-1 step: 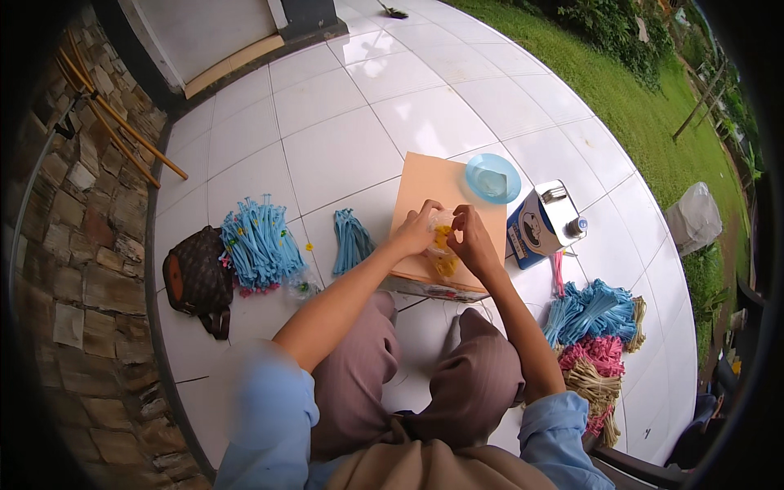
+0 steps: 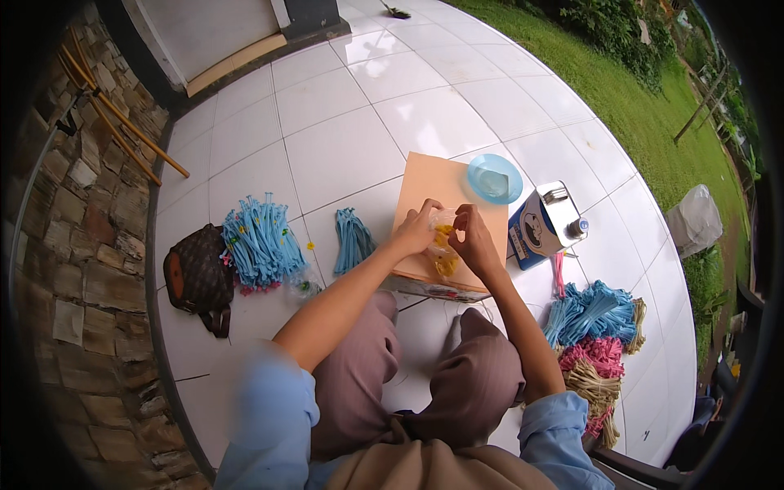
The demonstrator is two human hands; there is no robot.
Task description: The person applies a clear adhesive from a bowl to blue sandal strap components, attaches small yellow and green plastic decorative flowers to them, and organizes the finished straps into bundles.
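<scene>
Between my hands is a small clear plastic bag with yellow pieces in it, held above a peach-coloured board. My left hand is closed on the bag's upper left side. On the other side my right hand has its fingers bent and pinched at the bag's top edge. The exact shape of the yellow pieces is too small to make out. Just beyond my right hand, a light blue plate with something pale and clear on it rests at the board's far right corner.
Left on the white tiles lie a light blue bundle, a larger blue pile and a brown backpack. To the right stands a blue and white metal can. Nearer me are blue, pink and beige bundles.
</scene>
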